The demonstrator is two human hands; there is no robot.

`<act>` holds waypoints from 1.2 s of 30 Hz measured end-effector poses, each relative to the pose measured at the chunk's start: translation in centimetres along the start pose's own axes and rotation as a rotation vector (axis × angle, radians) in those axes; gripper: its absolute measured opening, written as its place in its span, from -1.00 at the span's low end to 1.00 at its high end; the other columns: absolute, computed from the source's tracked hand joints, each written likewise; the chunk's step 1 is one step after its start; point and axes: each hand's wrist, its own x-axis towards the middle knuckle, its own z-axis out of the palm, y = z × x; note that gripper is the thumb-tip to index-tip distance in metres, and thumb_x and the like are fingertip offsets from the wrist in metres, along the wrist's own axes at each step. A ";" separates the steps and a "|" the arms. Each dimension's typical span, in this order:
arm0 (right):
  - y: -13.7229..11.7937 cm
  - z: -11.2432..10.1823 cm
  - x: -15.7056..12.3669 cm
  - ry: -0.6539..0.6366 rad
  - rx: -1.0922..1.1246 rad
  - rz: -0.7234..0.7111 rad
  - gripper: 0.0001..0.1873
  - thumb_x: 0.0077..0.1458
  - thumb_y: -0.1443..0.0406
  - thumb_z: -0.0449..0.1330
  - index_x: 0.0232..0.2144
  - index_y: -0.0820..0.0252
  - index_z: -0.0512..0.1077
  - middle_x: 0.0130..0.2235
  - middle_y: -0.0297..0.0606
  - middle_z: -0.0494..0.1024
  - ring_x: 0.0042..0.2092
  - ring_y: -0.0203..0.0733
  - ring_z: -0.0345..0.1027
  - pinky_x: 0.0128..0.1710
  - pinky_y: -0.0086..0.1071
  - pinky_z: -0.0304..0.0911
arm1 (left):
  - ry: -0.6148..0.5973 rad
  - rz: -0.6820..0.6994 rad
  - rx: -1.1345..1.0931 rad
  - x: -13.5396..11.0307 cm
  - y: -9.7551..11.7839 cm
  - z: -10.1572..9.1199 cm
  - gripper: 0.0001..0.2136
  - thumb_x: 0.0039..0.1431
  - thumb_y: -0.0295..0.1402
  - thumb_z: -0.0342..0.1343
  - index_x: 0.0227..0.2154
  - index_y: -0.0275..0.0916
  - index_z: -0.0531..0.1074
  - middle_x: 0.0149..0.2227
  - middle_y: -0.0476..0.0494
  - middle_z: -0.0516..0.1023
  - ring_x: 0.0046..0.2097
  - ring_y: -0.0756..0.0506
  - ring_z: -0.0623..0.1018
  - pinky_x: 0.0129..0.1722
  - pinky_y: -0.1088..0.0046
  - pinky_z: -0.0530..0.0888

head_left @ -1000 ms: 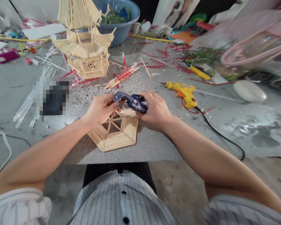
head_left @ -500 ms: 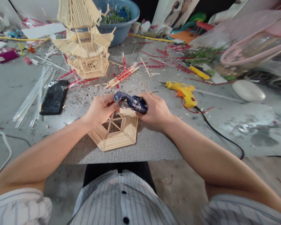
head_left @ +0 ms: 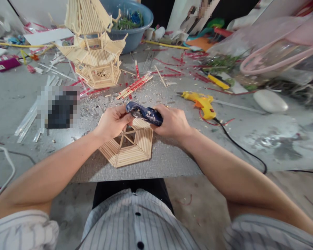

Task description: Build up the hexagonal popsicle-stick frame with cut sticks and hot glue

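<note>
My right hand (head_left: 173, 121) is wrapped round the handles of a dark blue hand cutter (head_left: 146, 114), whose jaw end points left. Thumb and fingers of my left hand (head_left: 114, 121) pinch together right at that jaw; whatever they grip is hidden by the fingers and the tool. Beneath both hands, a flat hexagonal frame of wooden sticks (head_left: 133, 155) lies on the table near its front edge. Spokes cross its open centre, and its far side is partly covered by my hands.
A tiered stick pagoda (head_left: 97, 57) stands at the back left, before a blue basin (head_left: 138, 33). Wrapped sticks (head_left: 135, 85) lie beyond my hands. To the right are a yellow glue gun (head_left: 199, 102) with its cord and a white oval object (head_left: 270, 101). Clear glue sticks (head_left: 32, 111) lie left.
The cutter's handles have come closer together in my right hand, and the gap between them has narrowed. Both hands stay in nearly the same place; the view has shifted slightly.
</note>
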 end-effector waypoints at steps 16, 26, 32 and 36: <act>-0.7 -0.7 0.1 -0.102 -0.098 0.083 -0.54 -0.09 0.14 0.12 -0.12 0.21 0.40 -0.28 -0.12 0.57 -0.29 -0.03 0.39 -0.42 -0.33 -0.01 | 0.018 0.002 0.016 0.1 0.1 0.0 -0.87 0.06 -0.39 0.06 -0.56 -0.25 0.30 -0.62 0.07 0.35 -0.64 0.14 0.25 -0.63 0.60 0.19; -0.9 -0.7 0.1 -0.096 -0.109 0.088 -0.58 -0.08 0.13 0.09 -0.17 0.21 0.42 -0.31 -0.11 0.56 -0.31 -0.03 0.40 -0.43 -0.34 -0.03 | 0.031 -0.018 0.036 0.2 0.3 -0.1 -0.81 0.08 -0.38 0.05 -0.61 -0.26 0.28 -0.64 0.06 0.35 -0.64 0.14 0.26 -0.62 0.61 0.20; -0.9 -0.8 0.1 -0.106 -0.132 0.101 -0.59 -0.05 0.12 0.09 -0.17 0.20 0.41 -0.31 -0.11 0.56 -0.32 -0.04 0.39 -0.43 -0.34 -0.03 | 0.036 -0.067 0.020 0.2 0.6 -0.1 -0.83 0.07 -0.41 0.05 -0.60 -0.27 0.28 -0.63 0.07 0.35 -0.65 0.15 0.26 -0.64 0.62 0.18; -1.1 -0.9 0.0 -0.118 -0.136 0.103 -0.59 -0.03 0.12 0.08 -0.16 0.20 0.41 -0.31 -0.11 0.56 -0.32 -0.05 0.39 -0.42 -0.34 -0.01 | 0.028 -0.043 0.038 0.3 0.5 -0.1 -0.82 0.07 -0.38 0.05 -0.60 -0.26 0.29 -0.64 0.07 0.35 -0.64 0.14 0.26 -0.63 0.61 0.18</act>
